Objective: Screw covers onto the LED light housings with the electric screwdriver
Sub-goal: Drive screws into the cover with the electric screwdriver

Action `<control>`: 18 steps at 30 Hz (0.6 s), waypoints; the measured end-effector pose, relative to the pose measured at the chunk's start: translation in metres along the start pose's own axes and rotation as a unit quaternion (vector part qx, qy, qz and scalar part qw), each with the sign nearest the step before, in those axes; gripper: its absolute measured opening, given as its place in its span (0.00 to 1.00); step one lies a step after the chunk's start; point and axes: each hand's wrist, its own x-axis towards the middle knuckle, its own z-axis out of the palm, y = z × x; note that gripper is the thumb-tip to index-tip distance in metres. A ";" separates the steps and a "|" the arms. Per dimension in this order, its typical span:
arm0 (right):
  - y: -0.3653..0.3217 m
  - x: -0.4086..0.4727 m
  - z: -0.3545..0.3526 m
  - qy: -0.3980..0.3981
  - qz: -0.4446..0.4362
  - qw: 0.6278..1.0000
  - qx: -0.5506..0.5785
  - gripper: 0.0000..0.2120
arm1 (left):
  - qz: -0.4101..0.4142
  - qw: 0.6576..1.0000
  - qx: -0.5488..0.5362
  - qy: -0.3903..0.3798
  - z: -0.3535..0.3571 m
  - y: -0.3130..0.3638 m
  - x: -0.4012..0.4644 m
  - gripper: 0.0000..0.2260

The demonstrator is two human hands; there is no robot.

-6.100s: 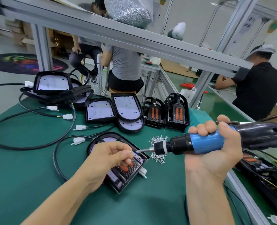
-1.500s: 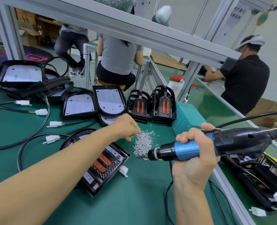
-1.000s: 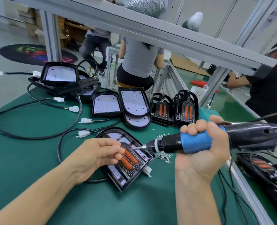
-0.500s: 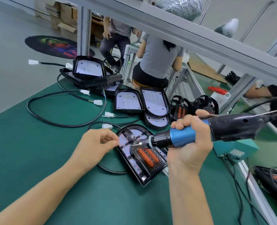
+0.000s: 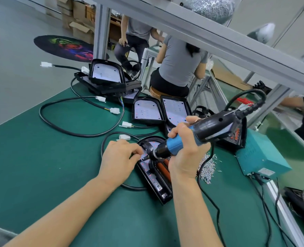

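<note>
Counted on the green mat (image 5: pixel 40 166): one electric screwdriver (image 5: pixel 192 138), one teal power box (image 5: pixel 260 155), one loose screw pile (image 5: pixel 207 168), four white cable connectors (image 5: pixel 127 124). Housing count uncertain; several overlap.

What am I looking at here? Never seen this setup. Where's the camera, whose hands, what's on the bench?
There is no robot here. One wide-angle camera worn on a person's head looks down at their own two bare hands over a green bench mat. The right hand grips a blue-and-black electric screwdriver, with its tip down on the black LED light housing in front of them. The left hand has its fingertips pinched right at the tip, probably steadying a screw, which is too small to see. A pile of loose screws lies right of the housing, more housings and cables behind, and a teal box at right.
</note>
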 end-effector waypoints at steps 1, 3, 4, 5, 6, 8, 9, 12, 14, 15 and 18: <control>0.001 0.000 0.000 -0.004 0.000 1.000 -0.003 0.08 | -0.008 1.000 0.001 0.000 0.001 0.000 0.000 0.06; 0.001 0.000 0.002 -0.009 -0.007 1.000 -0.010 0.08 | -0.027 1.000 0.006 -0.010 0.001 -0.001 0.000 0.07; 0.002 0.000 0.003 -0.014 -0.012 1.000 -0.011 0.10 | -0.035 0.999 0.009 -0.015 0.002 -0.001 0.001 0.07; 0.002 0.000 0.005 -0.020 -0.015 1.000 -0.010 0.11 | -0.041 0.999 0.012 -0.018 0.002 -0.002 0.001 0.07; 0.001 0.000 0.006 -0.028 -0.016 0.999 -0.010 0.13 | -0.044 0.999 0.013 -0.020 0.002 -0.002 0.001 0.07; 0.001 0.000 0.006 -0.042 -0.016 0.999 -0.013 0.15 | -0.046 0.999 0.017 -0.019 0.002 -0.002 0.002 0.07; 0.001 0.000 0.006 -0.047 -0.016 0.999 -0.016 0.15 | -0.046 0.999 0.018 -0.018 0.002 -0.001 0.002 0.07; -0.001 -0.001 0.004 -0.055 -0.012 0.998 -0.019 0.15 | -0.045 0.999 0.025 -0.016 0.003 -0.002 0.002 0.07; -0.003 -0.002 0.004 -0.055 -0.012 0.998 -0.021 0.14 | -0.041 0.999 0.032 -0.017 0.003 -0.001 0.003 0.07; -0.005 -0.003 0.004 -0.052 -0.014 0.998 -0.023 0.13 | -0.033 0.999 0.036 -0.016 0.003 -0.001 0.003 0.07; -0.015 -0.004 -0.001 -0.027 -0.026 0.999 -0.024 0.08 | 0.005 0.999 0.043 -0.011 0.003 -0.001 0.004 0.08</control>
